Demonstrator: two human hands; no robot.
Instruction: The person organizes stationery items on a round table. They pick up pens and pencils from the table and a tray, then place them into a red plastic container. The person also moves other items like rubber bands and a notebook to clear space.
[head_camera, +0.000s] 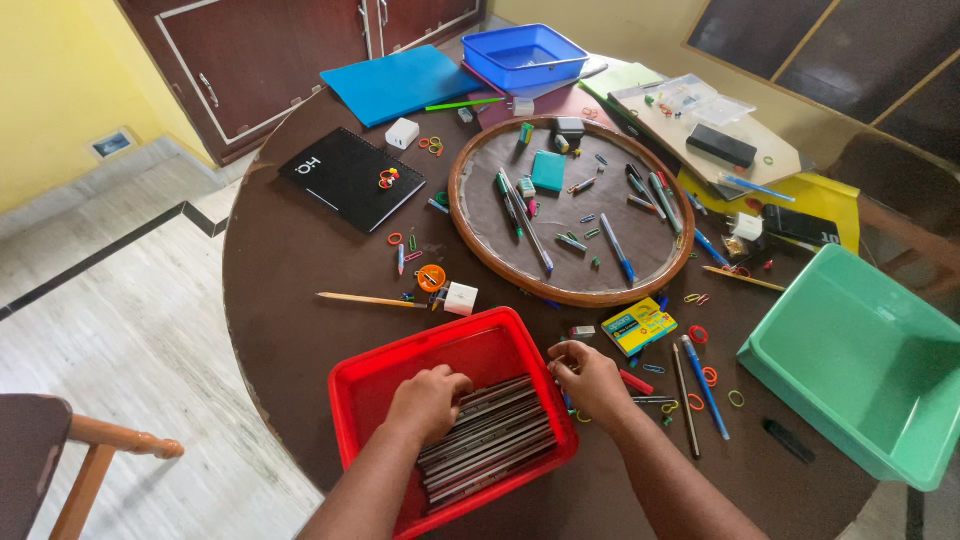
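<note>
From the head camera, looking down on the round dark-brown tabletop (290, 270): at six o'clock sits the red plastic rectangular bin (440, 360), pulled close to the person so both arms reach it easily. The left hand (428, 400) is down inside it, fingers curled over the top of the row of dark pencils (495, 440) packed side by side, seemingly pressing them flat; whether it actually grips one I cannot tell. The right hand (590, 382) rests at the bin's right rim, fingers pinched nearly closed, probably on something small, though it is hidden. At the centre lies the round wooden-rimmed tray (470, 235), scattered with pens and clips. At three o'clock waits the mint-green plastic tub (850, 350), and at twelve the blue plastic tub (525, 55).
</note>
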